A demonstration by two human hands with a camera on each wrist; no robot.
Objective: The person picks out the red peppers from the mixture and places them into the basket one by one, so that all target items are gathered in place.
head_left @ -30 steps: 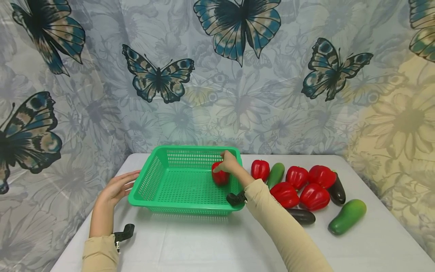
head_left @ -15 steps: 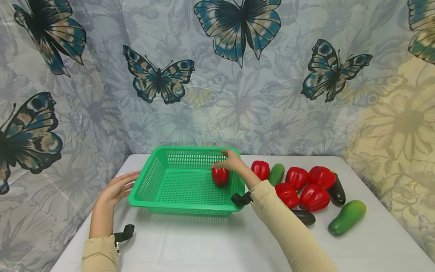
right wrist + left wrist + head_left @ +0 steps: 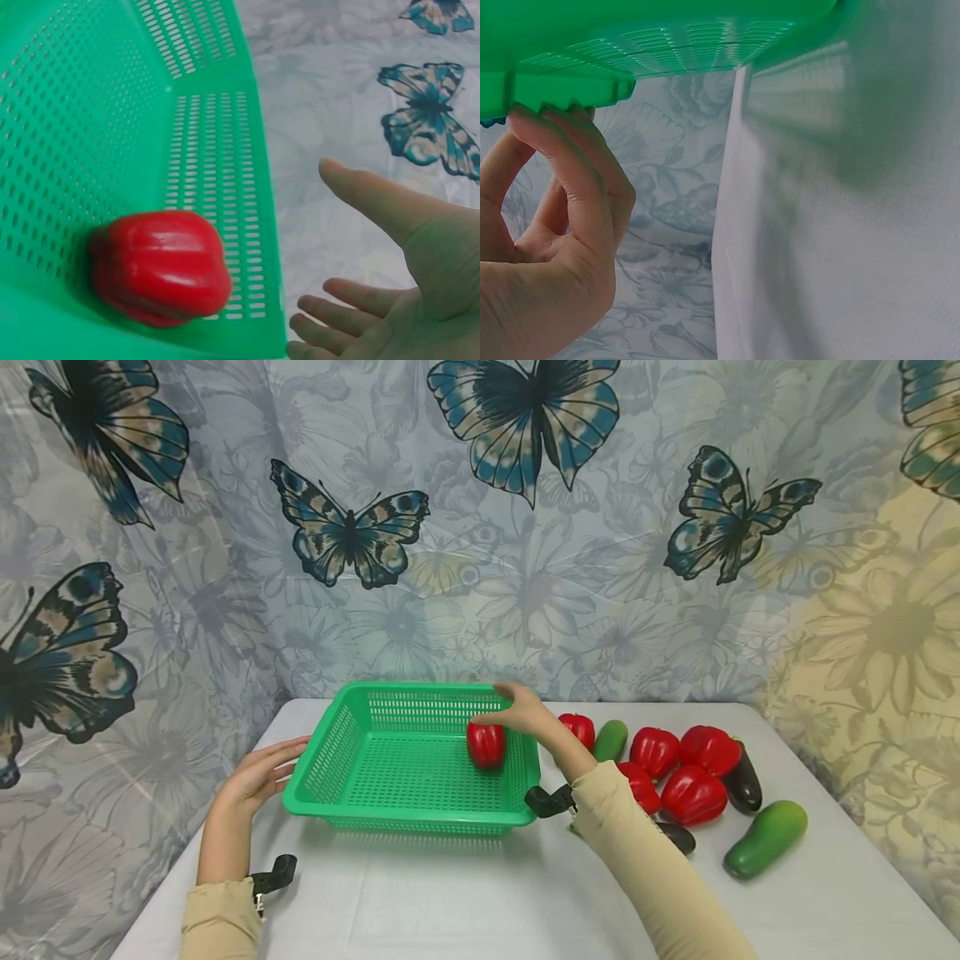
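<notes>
A green plastic basket [image 3: 412, 768] with slotted walls stands on the table. Inside it, near the right wall, lies a red bell pepper [image 3: 486, 747], also plain in the right wrist view [image 3: 161, 266]. My left hand [image 3: 255, 781] touches the basket's left rim with its fingertips; the left wrist view shows these fingers bent, tips against the rim's edge. Over the right rim hovers my right hand [image 3: 521, 710], thumb and fingers spread, with nothing in it. From the right wrist view, this hand [image 3: 405, 277] is apart from the pepper, beyond the basket's rim.
Several red bell peppers [image 3: 694, 795] lie on the right of the white table [image 3: 420, 893]. Among them are a cucumber [image 3: 611, 741], a dark eggplant [image 3: 744, 781] and another [image 3: 678, 837] partly behind my sleeve. A green, papaya-like item [image 3: 767, 839] lies nearest the right edge.
My right hand has let go of the bell pepper and drawn back to the right, its fingers spreading. The pepper stays in the basket. My left hand has not moved.
</notes>
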